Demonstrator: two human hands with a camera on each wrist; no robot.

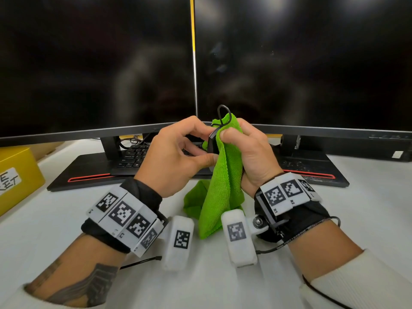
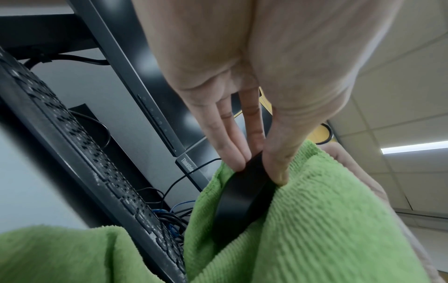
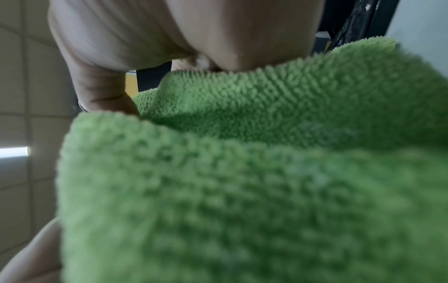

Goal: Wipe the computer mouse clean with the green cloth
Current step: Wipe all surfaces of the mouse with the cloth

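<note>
A black computer mouse (image 1: 212,141) is held up above the desk, its cable (image 1: 221,112) looping upward. My left hand (image 1: 178,152) pinches the mouse (image 2: 242,199) between thumb and fingers. My right hand (image 1: 247,148) grips the green cloth (image 1: 225,175) and presses it against the right side of the mouse. The cloth (image 2: 327,220) wraps round much of the mouse and hangs down to the desk. In the right wrist view the cloth (image 3: 242,181) fills the picture and hides the mouse.
Two dark monitors (image 1: 95,63) stand behind on a black stand (image 1: 89,177) with a red stripe. A black keyboard (image 1: 133,155) lies under them. A yellow box (image 1: 17,175) sits at the left. The white desk (image 1: 200,286) extends in front.
</note>
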